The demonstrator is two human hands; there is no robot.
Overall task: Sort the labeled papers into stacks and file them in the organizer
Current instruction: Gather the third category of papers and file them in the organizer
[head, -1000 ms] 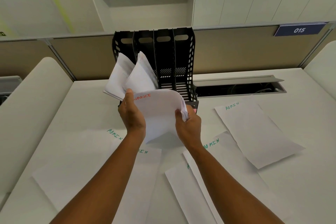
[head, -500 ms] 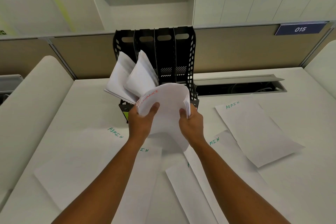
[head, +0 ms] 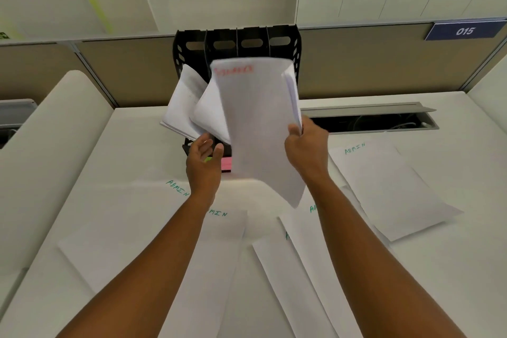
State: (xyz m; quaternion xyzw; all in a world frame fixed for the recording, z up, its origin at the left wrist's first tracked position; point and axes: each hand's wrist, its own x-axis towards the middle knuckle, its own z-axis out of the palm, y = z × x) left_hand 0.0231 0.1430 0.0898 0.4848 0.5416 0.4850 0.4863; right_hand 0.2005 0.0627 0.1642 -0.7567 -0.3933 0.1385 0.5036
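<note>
My right hand [head: 306,147] grips a curled stack of white papers with a red label [head: 258,123] by its right edge, held upright in front of the black slotted organizer [head: 238,44]. My left hand [head: 204,160] is open just left of the stack, fingers apart, not touching it. Two bundles of paper [head: 189,101] lean out of the organizer's left slots. Several loose sheets marked ADMIN in green lie on the desk: one to the right [head: 389,186], one under my left arm [head: 131,222], others between my arms [head: 299,261].
A pink sticky label [head: 226,164] sits at the organizer's base. An open cable slot [head: 370,118] runs along the desk behind my right hand. A tan partition [head: 370,63] with a blue 015 sign [head: 463,31] stands behind the desk. Rounded white panels flank the desk.
The red-labelled stack has risen and stands upright in front of the organizer. My left hand has let go of it and opened. My right hand alone holds it now.
</note>
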